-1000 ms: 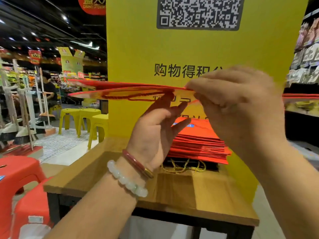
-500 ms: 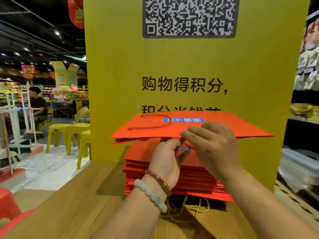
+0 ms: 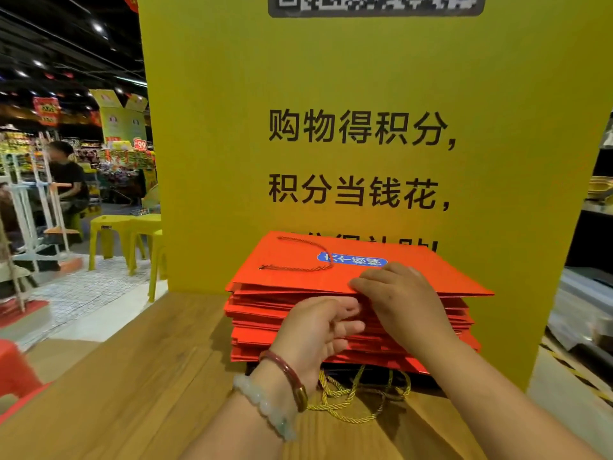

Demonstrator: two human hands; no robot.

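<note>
A flat red paper bag (image 3: 411, 272) with a red cord handle and a blue label lies on top of a stack of red paper bags (image 3: 265, 323) on the wooden table (image 3: 139, 376). My right hand (image 3: 401, 300) rests on the top bag's near edge, fingers curled over it. My left hand (image 3: 318, 333), wearing two bracelets, sits just below that edge with its fingers against the front of the stack. Whether the left fingers pinch the top bag is hidden.
A tall yellow sign board (image 3: 365, 144) with black characters stands right behind the stack. Gold cord handles (image 3: 358, 396) trail from a dark bag under the stack. Yellow stools (image 3: 126, 234) and a seated person (image 3: 69, 184) are at left, a red stool (image 3: 13, 370) at near left.
The top red bag came down from in front of my face onto the stack. Both hands lowered with it and now rest at its near edge.
</note>
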